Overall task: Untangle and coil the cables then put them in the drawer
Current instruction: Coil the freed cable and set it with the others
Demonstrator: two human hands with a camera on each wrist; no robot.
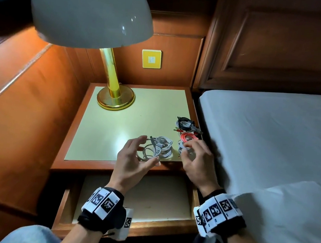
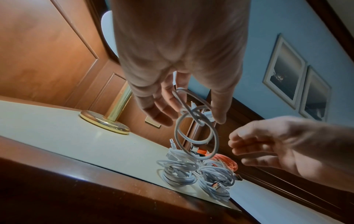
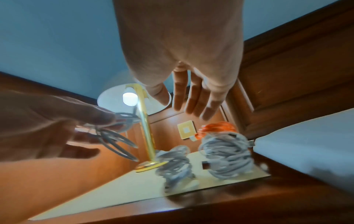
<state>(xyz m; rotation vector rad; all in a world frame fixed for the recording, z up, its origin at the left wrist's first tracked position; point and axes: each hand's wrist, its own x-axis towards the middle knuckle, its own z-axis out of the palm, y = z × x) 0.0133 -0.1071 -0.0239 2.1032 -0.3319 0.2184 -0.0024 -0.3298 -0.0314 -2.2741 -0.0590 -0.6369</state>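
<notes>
Below your head camera, your left hand (image 1: pixel 132 156) holds a small grey cable coil (image 1: pixel 148 152) over the table (image 1: pixel 96 133) front edge, directly above the open drawer (image 1: pixel 165 199); your right hand (image 1: pixel 197 159), nothing clearly in it, hovers beside the other cables (image 1: pixel 185 124). From the left wrist, fingers (image 2: pixel 164 103) pinch the coil, loops hanging downward. From the right wrist, fingers (image 3: pixel 193 97) spread loosely above the white bundles (image 3: pixel 228 156).

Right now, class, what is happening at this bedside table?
A person is sorting cables. The left hand holds a small grey coiled cable above the nightstand, while the right hand hovers empty over the white bundles. An orange coil and a black coil lie behind them. The drawer below stands open, with no cables visible inside.
</notes>
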